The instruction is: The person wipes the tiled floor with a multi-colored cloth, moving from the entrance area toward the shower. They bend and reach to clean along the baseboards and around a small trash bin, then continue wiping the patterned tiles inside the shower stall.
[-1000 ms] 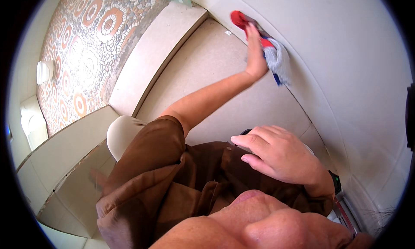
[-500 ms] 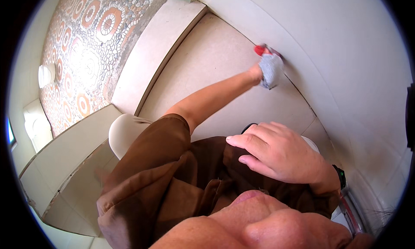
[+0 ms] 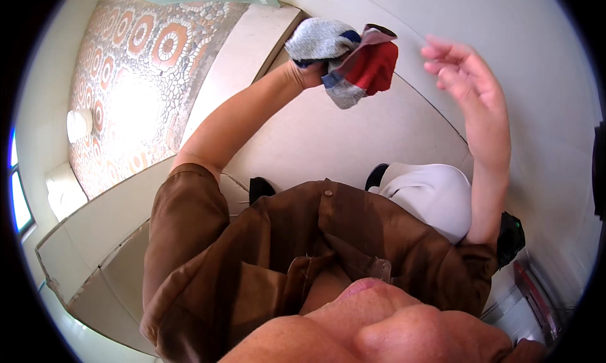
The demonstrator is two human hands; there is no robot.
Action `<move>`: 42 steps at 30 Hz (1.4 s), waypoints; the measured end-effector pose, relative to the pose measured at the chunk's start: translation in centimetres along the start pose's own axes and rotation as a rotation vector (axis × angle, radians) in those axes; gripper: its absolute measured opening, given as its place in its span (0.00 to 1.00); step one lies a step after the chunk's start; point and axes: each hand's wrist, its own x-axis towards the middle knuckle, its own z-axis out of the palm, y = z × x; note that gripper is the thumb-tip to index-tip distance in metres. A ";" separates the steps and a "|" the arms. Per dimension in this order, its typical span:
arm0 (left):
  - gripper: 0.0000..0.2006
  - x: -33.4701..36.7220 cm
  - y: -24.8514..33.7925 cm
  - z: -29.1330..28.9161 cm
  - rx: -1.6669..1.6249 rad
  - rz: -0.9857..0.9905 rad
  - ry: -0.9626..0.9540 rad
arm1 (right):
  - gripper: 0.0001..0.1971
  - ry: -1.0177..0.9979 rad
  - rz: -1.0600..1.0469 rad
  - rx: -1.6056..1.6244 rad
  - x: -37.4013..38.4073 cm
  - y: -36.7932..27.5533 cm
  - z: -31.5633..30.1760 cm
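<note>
The left hand (image 3: 307, 76) is closed on a bundled cloth (image 3: 344, 59), whose folds cover most of its fingers, so exactly how they grip cannot be told. The cloth is lifted in front of the person, well forward of the body, and shows patches of fuzzy grey, bright red, navy and dusky pink, with one grey end hanging down. The right hand (image 3: 470, 79) holds nothing; its fingers are loosely spread and a little curled, slightly blurred, raised to the right of the cloth and apart from it, with the smooth white wall (image 3: 543, 92) behind. Below the hands lies a pale floor (image 3: 341, 136) that meets that wall along a dark seam. To the left, a pale raised ledge (image 3: 218, 73) divides this floor from a mosaic floor (image 3: 136, 73) patterned with orange and white rings, where a small white object (image 3: 79, 124) stands at the far edge. The person wears a brown shirt (image 3: 271, 237), pale trousers (image 3: 426, 196) and dark shoes (image 3: 260, 187)
</note>
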 end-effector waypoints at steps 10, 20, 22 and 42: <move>0.15 -8.3 6.1 6.1 0.084 0.032 0.433 | 0.20 -0.121 0.142 -0.029 1.3 1.0 5.0; 0.18 -14.1 10.2 5.5 0.184 0.246 0.429 | 0.21 -0.313 -0.027 -0.564 10.7 6.1 9.0; 0.17 -15.0 10.6 5.0 0.153 0.299 0.455 | 0.22 -0.403 -0.003 -0.561 11.2 5.9 10.6; 0.27 -18.9 12.0 5.2 0.183 0.118 0.555 | 0.25 -0.439 0.134 0.035 9.3 5.4 14.5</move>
